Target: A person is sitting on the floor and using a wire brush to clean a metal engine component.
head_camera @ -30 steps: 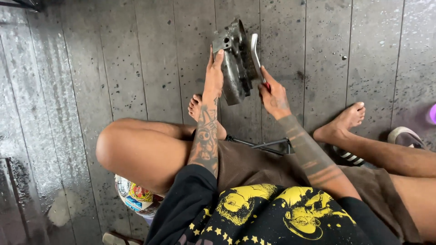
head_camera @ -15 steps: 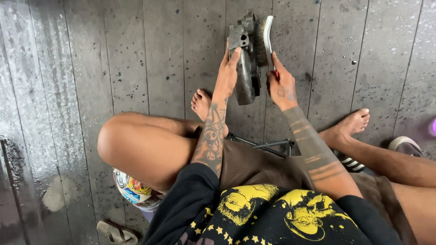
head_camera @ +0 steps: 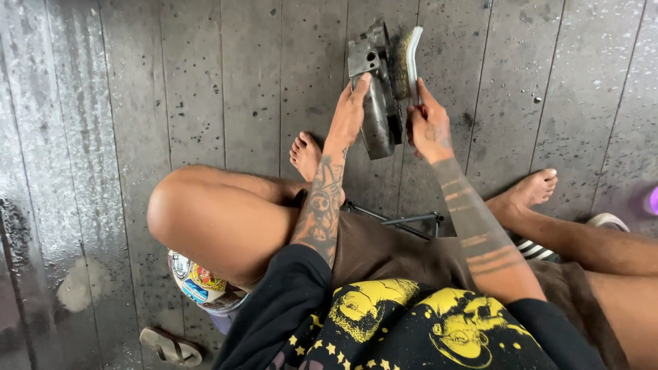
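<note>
Landmark: grey, grimy metal engine part (head_camera: 373, 92), standing on end on the dark wet plank floor (head_camera: 171, 89).

1. Black shirt with yellow skull print (head_camera: 404, 325), nearest the camera, well below the part.
2. Brown shorts (head_camera: 391, 250), between shirt and part.
3. Round tin with a coloured label (head_camera: 202, 284), far below and left of the part, tucked under the bent knee.
4. Flat sandal (head_camera: 171, 346), beyond the tin from the part, at the lower frame edge.
5. Striped sandal (head_camera: 603, 223), below and right of the part, beside the outstretched leg.
6. Thin black metal rod frame (head_camera: 401, 219), on the floor directly below the part.
7. Left hand (head_camera: 348, 116), tattooed forearm; fingers laid flat along the part's left face, steadying it, not wrapped round.
8. Right hand (head_camera: 430, 127), just right of the part; fingers closed round the handle of item 9.
9. Wire brush with pale handle and brassy bristles (head_camera: 406, 62), bristles pressed to the part's upper right side.
</note>
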